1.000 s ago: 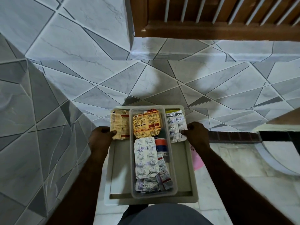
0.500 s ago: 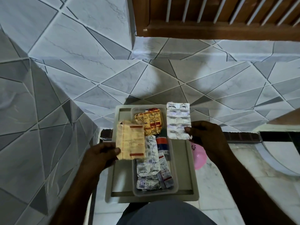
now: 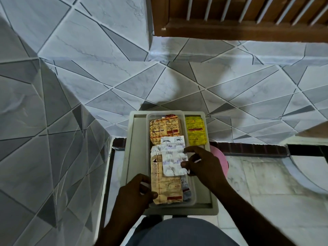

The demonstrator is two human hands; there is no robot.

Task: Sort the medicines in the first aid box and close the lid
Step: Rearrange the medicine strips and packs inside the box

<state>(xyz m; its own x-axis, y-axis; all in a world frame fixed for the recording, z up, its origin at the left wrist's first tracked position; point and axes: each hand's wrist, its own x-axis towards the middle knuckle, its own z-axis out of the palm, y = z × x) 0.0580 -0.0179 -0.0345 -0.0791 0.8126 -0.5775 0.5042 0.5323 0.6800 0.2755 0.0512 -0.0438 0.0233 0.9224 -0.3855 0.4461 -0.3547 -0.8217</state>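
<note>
The grey first aid box stands open on my lap, with a clear inner tray down its middle. My left hand pinches a long tan tablet strip lying over the tray's near half. My right hand holds a silver blister strip on top of it. An orange-gold strip fills the tray's far end. A yellow strip lies in the box's right side channel. Other medicines beneath are mostly hidden.
Grey and white tiled walls rise ahead and at left. A wooden frame with bars sits at top right. A pink round object shows just right of the box. My knee is under the box's near edge.
Both hands lifted their strips from the side channels and brought them inward onto the middle tray. The yellow strip in the right channel is now uncovered.
</note>
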